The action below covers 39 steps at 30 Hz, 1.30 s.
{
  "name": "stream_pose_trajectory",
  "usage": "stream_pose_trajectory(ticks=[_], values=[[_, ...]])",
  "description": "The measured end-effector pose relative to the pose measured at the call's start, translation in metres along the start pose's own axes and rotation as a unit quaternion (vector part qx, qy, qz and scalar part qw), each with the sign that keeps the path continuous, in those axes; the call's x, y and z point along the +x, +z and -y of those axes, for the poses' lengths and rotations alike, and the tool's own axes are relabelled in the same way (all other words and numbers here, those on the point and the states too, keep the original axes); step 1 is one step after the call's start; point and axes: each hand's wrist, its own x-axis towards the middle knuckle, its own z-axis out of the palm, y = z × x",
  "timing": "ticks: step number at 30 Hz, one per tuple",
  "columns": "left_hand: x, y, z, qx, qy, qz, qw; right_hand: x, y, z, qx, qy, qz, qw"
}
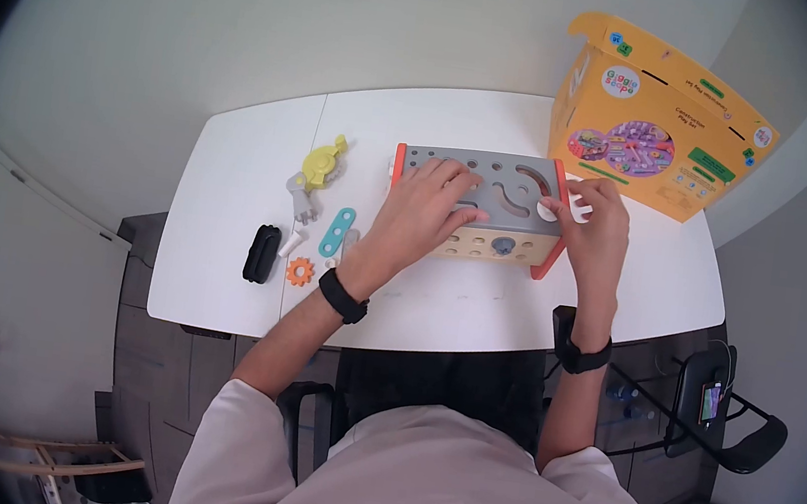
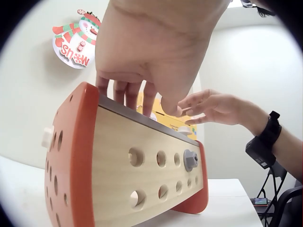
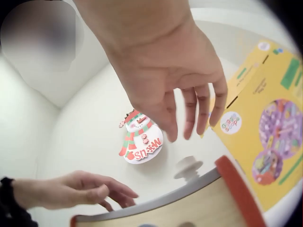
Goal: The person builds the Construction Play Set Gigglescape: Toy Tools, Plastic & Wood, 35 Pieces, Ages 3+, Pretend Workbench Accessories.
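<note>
A toy workbench box (image 1: pixel 483 223) with a grey top, pale wooden sides and red end panels stands on the white table. My left hand (image 1: pixel 416 215) lies over the left part of its top, fingers spread and fingertips at the grey surface. Above the right end is my right hand (image 1: pixel 598 231), its fingers loosely bent and pointing down. In the right wrist view a white knob (image 3: pixel 188 166) stands up from the grey top just below these fingertips, with a gap between. A grey bolt (image 2: pixel 191 161) sits in one hole of the wooden front.
Left of the box lie a yellow and grey toy piece (image 1: pixel 322 163), a teal strip with holes (image 1: pixel 336 233), an orange gear (image 1: pixel 300 272) and a black tray (image 1: pixel 262 254). A yellow cardboard box (image 1: pixel 656 122) stands at the back right. A snowman decoration (image 2: pixel 78 40) hangs on the wall.
</note>
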Motion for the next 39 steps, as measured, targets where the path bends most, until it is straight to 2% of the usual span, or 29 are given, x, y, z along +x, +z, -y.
stream_pose_trajectory(ticks=[2,4,6,7,9,11,12,14,15,17,19,21,22,23,25,26,30,32,33,35,37,39], values=[[0.001,0.009,0.0,-0.016,0.011,-0.011,1.0,-0.004,0.001,0.004,0.009,0.083,0.103,0.991],[0.005,0.014,-0.001,-0.031,0.022,-0.027,0.999,-0.007,0.005,-0.001,0.05,0.058,0.093,0.993],[0.007,0.013,-0.007,-0.043,0.019,-0.007,0.999,-0.008,0.009,-0.014,0.09,0.034,0.082,0.992],[0.006,0.015,-0.008,-0.043,0.018,-0.009,0.999,-0.006,0.008,-0.021,0.121,-0.053,0.085,0.988],[0.01,0.017,-0.007,-0.049,0.008,-0.028,0.998,-0.004,0.009,-0.027,0.152,-0.145,0.083,0.974],[0.013,0.02,-0.003,-0.068,0.007,-0.035,0.997,-0.004,0.004,-0.021,0.095,-0.123,-0.006,0.988],[0.013,0.023,-0.003,-0.09,0.004,-0.035,0.995,-0.005,0.004,-0.02,0.093,-0.124,-0.004,0.988],[0.018,0.03,-0.006,-0.126,0.003,-0.032,0.992,-0.007,0.005,-0.018,0.095,0.04,0.074,0.992],[0.021,0.034,-0.009,-0.159,0.002,-0.028,0.987,-0.009,0.006,-0.017,0.095,0.039,0.076,0.992],[0.026,0.049,-0.011,-0.191,0.015,-0.036,0.981,-0.011,0.013,-0.019,0.167,0.125,0.09,0.974],[0.026,0.055,-0.015,-0.221,0.021,-0.047,0.974,-0.014,0.017,-0.035,0.206,0.089,0.125,0.966],[0.028,0.053,-0.023,-0.206,0.016,-0.012,0.978,-0.017,0.022,-0.041,0.281,0.076,0.118,0.949],[0.029,0.067,-0.02,-0.22,0.016,-0.028,0.975,-0.015,0.023,-0.038,0.351,0.111,0.129,0.921],[0.031,0.066,-0.024,-0.216,0.01,-0.03,0.976,-0.015,0.022,-0.038,0.354,0.11,0.136,0.919],[0.032,0.062,-0.027,-0.213,-0.001,-0.022,0.977,-0.016,0.022,-0.033,0.393,0.14,0.094,0.904],[0.033,0.064,-0.028,-0.221,-0.005,-0.023,0.975,-0.013,0.016,-0.022,0.33,0.15,0.108,0.926],[0.032,0.059,-0.029,-0.218,-0.015,-0.016,0.976,-0.014,0.016,-0.024,0.355,0.145,0.088,0.92],[0.029,0.051,-0.024,-0.262,0.004,-0.092,0.961,-0.018,0.015,-0.024,0.352,0.132,0.093,0.922],[0.026,0.045,-0.017,-0.262,0.002,-0.091,0.961,-0.02,0.013,-0.025,0.346,0.119,0.093,0.926],[0.012,0.012,0.005,-0.293,-0.071,-0.102,0.948,-0.022,0.009,-0.033,0.326,0.105,0.117,0.932],[-0.013,-0.028,0.028,-0.226,-0.099,-0.133,0.96,-0.027,0.006,-0.034,0.305,0.091,0.139,0.938],[-0.046,-0.051,0.059,-0.099,-0.164,-0.106,0.976,-0.032,0.001,-0.033,0.274,0.081,0.154,0.946]])
